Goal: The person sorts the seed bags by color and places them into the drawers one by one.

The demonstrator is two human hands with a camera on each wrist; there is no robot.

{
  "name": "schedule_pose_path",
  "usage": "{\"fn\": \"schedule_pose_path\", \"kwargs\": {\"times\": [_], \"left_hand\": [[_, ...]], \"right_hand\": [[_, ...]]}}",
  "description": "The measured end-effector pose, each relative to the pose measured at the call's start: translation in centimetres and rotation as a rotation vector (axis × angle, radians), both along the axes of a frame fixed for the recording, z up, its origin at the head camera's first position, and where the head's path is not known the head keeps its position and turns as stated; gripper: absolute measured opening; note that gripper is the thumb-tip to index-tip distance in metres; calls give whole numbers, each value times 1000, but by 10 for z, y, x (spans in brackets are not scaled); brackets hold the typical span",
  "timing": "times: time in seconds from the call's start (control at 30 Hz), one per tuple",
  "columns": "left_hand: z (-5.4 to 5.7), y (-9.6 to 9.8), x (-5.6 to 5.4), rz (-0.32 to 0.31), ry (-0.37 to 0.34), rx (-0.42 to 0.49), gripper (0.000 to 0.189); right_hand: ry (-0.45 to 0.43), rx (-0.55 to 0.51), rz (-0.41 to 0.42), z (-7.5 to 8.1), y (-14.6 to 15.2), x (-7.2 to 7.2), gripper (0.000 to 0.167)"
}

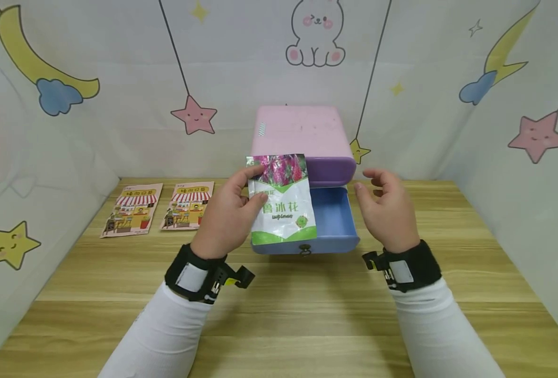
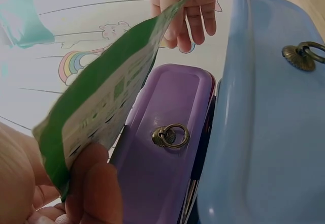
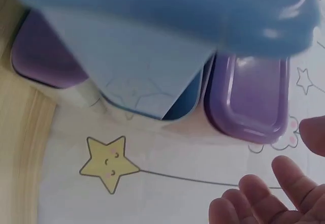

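My left hand (image 1: 229, 212) pinches a seed packet (image 1: 286, 210) by its left side, thumb on the front. The packet has pink-purple flowers at the top, a white middle and green bands. It is held up over the left part of a pulled-out blue drawer (image 1: 333, 212), hiding part of it. The drawer belongs to a small cabinet with a pink top (image 1: 302, 128) and a purple upper drawer (image 2: 167, 102). Just right of the blue drawer my right hand (image 1: 392, 210) hovers with relaxed fingers, holding nothing; the right wrist view shows its fingertips (image 3: 282, 165) apart from the cabinet.
Two pinkish packets with a striped-awning picture, a left one (image 1: 132, 210) and a right one (image 1: 187, 206), lie on the wooden table (image 1: 283, 325) at the left. A printed cloth (image 1: 241, 68) hangs behind the cabinet. A brass ring pull (image 1: 305, 249) sits on the blue drawer's front.
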State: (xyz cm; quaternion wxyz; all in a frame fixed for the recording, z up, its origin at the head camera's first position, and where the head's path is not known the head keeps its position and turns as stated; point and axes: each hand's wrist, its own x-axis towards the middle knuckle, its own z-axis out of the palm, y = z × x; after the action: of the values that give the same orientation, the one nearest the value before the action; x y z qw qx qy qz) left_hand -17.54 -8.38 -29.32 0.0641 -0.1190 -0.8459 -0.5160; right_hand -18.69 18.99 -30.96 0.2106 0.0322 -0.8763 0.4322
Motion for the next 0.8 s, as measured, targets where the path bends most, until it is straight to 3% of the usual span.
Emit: {"fn": "schedule_pose_path", "kwargs": {"times": [0.43, 0.8], "left_hand": [[1, 0, -1, -59, -22, 26, 43], [4, 2, 3, -75, -36, -89, 43]], "right_hand": [[-96, 135, -45, -4, 20, -15, 52], [-183, 223, -48, -14, 30, -25, 62]]}}
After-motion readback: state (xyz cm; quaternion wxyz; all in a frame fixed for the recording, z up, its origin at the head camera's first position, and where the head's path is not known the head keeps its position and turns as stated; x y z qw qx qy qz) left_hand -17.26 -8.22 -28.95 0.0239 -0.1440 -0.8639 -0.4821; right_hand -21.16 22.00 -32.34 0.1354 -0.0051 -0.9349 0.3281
